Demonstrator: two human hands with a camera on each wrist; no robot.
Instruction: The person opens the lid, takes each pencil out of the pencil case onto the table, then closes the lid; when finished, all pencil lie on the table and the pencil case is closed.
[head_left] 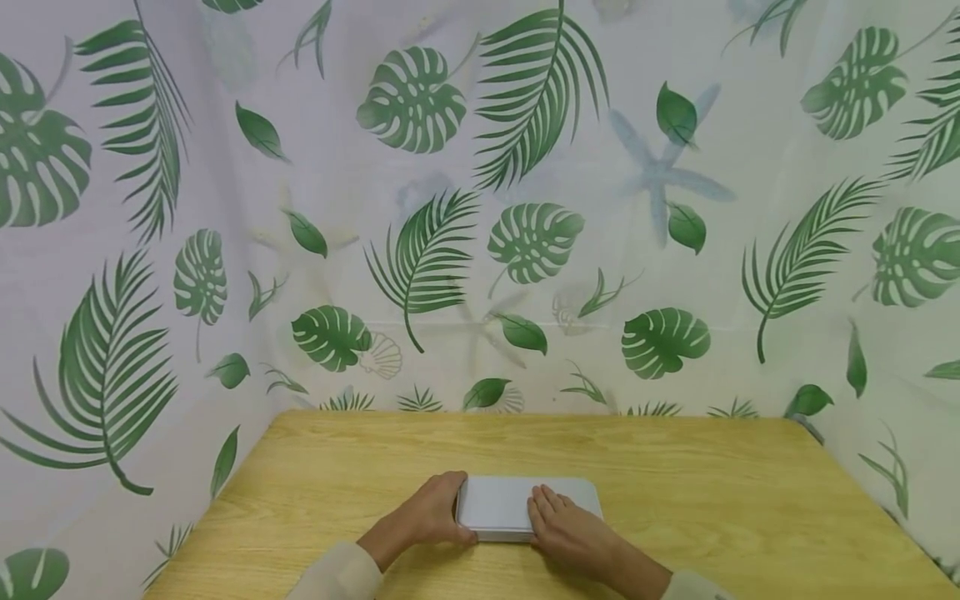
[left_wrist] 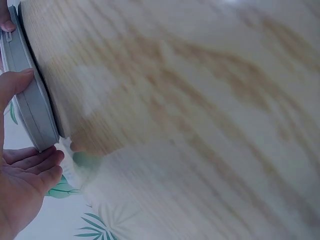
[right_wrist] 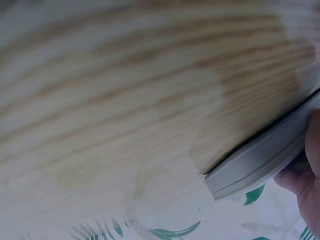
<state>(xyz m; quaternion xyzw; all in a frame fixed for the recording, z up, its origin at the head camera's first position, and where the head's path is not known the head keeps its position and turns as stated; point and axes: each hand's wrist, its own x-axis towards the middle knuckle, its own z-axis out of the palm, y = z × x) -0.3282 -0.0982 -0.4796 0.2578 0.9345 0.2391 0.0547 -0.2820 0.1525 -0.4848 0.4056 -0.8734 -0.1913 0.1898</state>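
White cloth (head_left: 315, 125) printed with green leaves spans the head view's upper part, above the wood-grain surface (head_left: 675, 462). A pale grey case (head_left: 497, 502) lies on it at bottom centre. The left hand (head_left: 435, 510) grips the case's left end between thumb and fingers; the right hand (head_left: 567, 533) lays straight fingers across the case's top. A small zipper pull (left_wrist: 8, 36) shows in the left wrist view's upper left.

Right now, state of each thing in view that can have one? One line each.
Grey case: flat on the table, looks closed along the visible sides.
Left hand: grips the case's left end, thumb on the front side.
Right hand: fingers laid across the case's top.
Table: supporting the case.
Leaf-print backdrop: upright behind the table.
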